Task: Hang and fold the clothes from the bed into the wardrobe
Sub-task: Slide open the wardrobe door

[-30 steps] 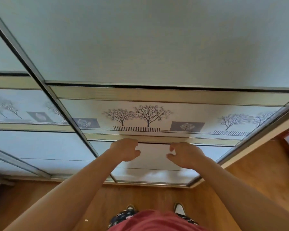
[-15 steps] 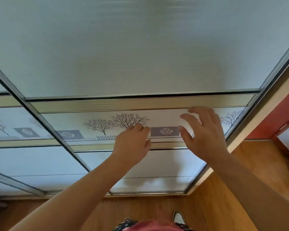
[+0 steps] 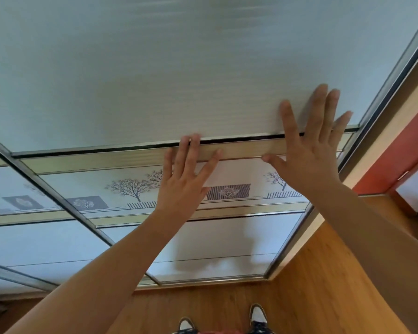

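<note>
A sliding wardrobe door (image 3: 179, 80) with frosted white panels and a band of printed trees fills the view. My left hand (image 3: 184, 182) lies flat on the tree band, its fingertips reaching the gold rail (image 3: 106, 160) above it. My right hand (image 3: 311, 145) is spread flat across that rail and the upper panel, near the door's right edge. Both hands have straight fingers and hold nothing. No clothes or bed are in view.
A second door panel (image 3: 22, 201) overlaps at the left behind a metal frame. The door's right frame (image 3: 372, 131) meets a red wall (image 3: 401, 150) at the right. Wooden floor (image 3: 311, 285) and my shoes (image 3: 257, 314) lie below.
Both hands rose from loosely curled in front of the lower panel to flat with spread fingers on the door. The view tilted up and shifted towards the door's right edge.
</note>
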